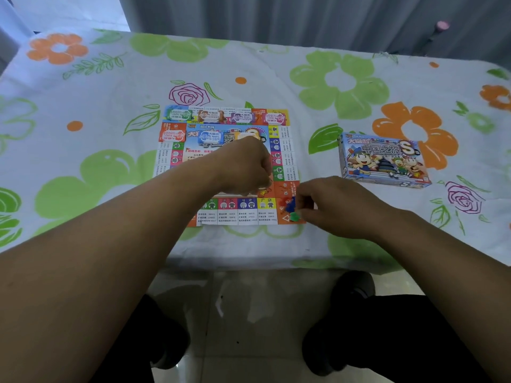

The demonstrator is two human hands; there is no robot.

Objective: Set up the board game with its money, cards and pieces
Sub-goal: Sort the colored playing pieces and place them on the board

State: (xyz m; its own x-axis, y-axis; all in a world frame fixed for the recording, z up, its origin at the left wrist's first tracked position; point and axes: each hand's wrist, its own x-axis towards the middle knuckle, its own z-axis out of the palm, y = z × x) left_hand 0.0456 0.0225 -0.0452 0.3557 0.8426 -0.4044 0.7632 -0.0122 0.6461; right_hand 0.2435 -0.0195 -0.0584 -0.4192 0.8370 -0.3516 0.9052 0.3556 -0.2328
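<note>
Six money stacks lie on the board (247, 214): green (179, 115), brown (210, 116), purple (242, 117) and pink (275, 118) along its far edge, red (172, 135) at the far-left side, blue (210, 137) near the centre. The board lies flat on the cloth (83, 161), mid-table. A blue piece (291, 205) and a green piece (295, 216) sit on the board's near-right corner square, touching each other. The right hand (331, 205) is at that corner, its fingertips curled in and pinching the blue piece. The left hand (243, 164) hovers over the board's right half, fingers clenched into a fist; whether it encloses anything is hidden. The box (384, 161) lies face up on the cloth, well to the right of the board.
</note>
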